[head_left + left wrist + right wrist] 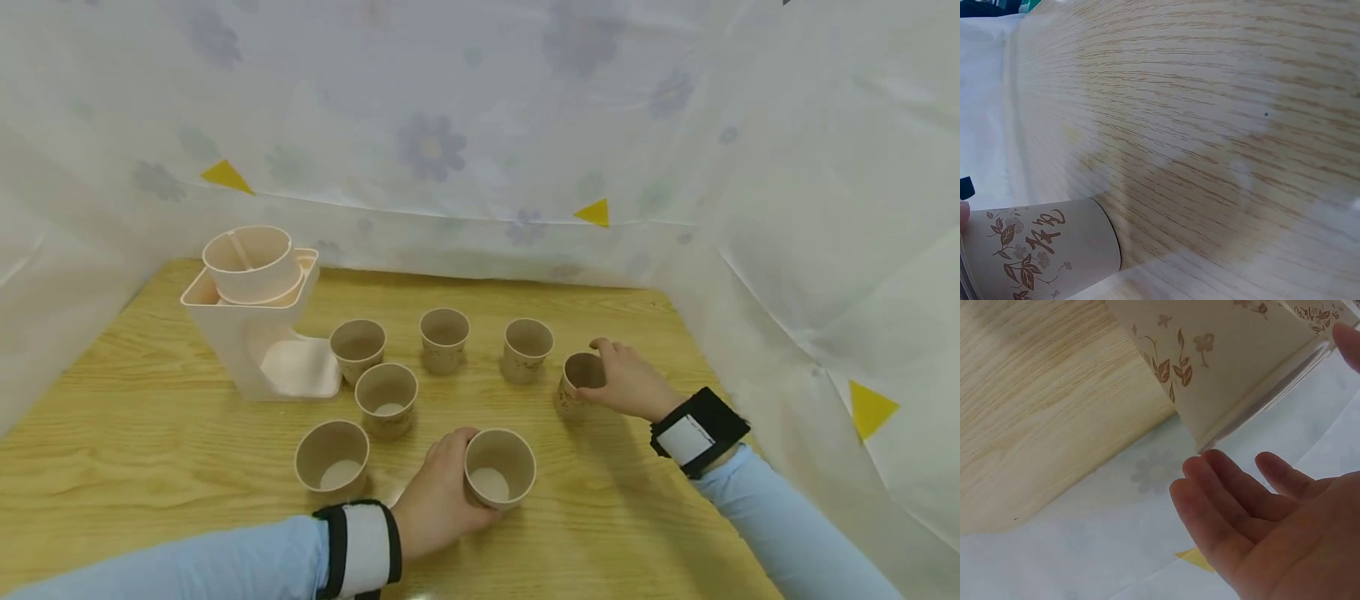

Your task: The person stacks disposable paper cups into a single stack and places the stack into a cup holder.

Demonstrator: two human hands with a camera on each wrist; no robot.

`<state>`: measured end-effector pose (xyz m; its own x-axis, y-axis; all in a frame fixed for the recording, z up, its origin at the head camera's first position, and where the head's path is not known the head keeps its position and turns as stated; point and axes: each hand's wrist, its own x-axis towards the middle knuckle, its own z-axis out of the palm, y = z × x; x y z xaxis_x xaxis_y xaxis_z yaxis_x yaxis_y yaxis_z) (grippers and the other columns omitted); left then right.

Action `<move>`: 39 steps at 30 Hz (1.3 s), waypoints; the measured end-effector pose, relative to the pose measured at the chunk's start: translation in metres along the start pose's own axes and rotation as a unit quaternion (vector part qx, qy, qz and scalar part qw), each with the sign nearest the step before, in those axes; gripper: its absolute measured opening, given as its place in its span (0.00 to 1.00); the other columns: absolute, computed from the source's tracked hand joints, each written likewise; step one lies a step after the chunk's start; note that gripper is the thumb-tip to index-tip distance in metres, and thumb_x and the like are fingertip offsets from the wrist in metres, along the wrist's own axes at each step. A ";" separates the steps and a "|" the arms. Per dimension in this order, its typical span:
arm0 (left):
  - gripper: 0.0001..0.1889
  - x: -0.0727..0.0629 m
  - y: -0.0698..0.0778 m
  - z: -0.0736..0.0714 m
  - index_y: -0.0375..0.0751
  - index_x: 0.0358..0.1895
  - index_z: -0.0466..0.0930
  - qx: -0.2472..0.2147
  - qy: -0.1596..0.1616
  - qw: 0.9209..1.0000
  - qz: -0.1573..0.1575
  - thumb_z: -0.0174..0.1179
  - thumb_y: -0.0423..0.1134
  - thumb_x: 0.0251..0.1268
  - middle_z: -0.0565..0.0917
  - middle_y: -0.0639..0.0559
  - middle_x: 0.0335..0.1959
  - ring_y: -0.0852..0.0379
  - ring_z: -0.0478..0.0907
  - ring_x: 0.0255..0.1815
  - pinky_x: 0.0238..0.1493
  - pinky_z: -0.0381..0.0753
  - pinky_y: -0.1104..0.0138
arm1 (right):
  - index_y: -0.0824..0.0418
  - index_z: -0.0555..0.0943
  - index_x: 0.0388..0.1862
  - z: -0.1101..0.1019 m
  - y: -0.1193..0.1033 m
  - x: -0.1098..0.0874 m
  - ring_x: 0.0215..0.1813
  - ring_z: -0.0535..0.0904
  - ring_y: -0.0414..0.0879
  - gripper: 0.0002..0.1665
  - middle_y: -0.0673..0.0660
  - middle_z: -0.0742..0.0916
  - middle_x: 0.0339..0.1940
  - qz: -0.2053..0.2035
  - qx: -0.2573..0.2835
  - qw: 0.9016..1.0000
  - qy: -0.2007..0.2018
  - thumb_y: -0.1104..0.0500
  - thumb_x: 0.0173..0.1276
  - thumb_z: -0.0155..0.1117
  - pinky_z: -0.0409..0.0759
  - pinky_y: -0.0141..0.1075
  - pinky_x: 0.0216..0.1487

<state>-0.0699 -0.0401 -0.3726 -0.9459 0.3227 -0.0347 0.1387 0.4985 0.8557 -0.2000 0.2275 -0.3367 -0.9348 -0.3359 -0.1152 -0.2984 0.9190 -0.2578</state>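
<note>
In the head view my left hand holds a beige paper cup at the front middle, fingers on its far side and thumb on its near side. That cup's printed wall, with brown leaves and writing, shows in the left wrist view. At the right, my right hand is spread at another paper cup, thumb by the near rim and index finger raised over the far rim. In the right wrist view its loosely bent fingers lie right at the rim of the flower-printed cup.
More upright cups stand about: one at the front left, one behind it, and several in a back row, including a middle one. A pale pink dispenser-like stand with a round top is at the left. White flowered sheeting encloses the wooden table.
</note>
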 end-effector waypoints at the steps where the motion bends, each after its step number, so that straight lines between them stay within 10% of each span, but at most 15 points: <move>1: 0.42 0.000 0.000 0.000 0.32 0.60 0.61 0.000 0.000 1.000 0.000 0.74 0.38 0.40 0.71 0.40 0.54 0.44 0.67 0.57 0.57 0.70 0.49 | 0.72 0.59 0.66 0.000 0.000 0.000 0.61 0.67 0.69 0.46 0.75 0.72 0.60 0.000 0.001 1.000 -0.002 0.46 0.59 0.65 0.71 0.57 0.55; 27: 0.41 0.002 -0.002 0.004 0.33 0.60 0.61 -0.002 0.001 1.000 0.003 0.74 0.38 0.39 0.71 0.41 0.53 0.45 0.67 0.57 0.56 0.71 0.49 | 0.72 0.59 0.64 -0.004 0.001 -0.001 0.54 0.70 0.67 0.44 0.76 0.73 0.54 -0.017 0.020 1.000 0.018 0.50 0.57 0.66 0.73 0.54 0.47; 39: 0.41 0.002 -0.002 0.006 0.33 0.59 0.61 0.011 0.003 1.000 0.006 0.74 0.38 0.40 0.72 0.41 0.53 0.45 0.67 0.56 0.55 0.72 0.49 | 0.71 0.63 0.61 -0.046 -0.047 -0.038 0.50 0.73 0.58 0.41 0.67 0.77 0.49 -0.102 0.023 0.992 0.068 0.54 0.52 0.68 0.74 0.50 0.49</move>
<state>-0.0705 -0.0355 -0.3769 -0.9456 0.3245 -0.0215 0.1563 0.5115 0.8449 -0.1598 0.2065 -0.2762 -0.8744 -0.4796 0.0742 -0.4777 0.8237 -0.3054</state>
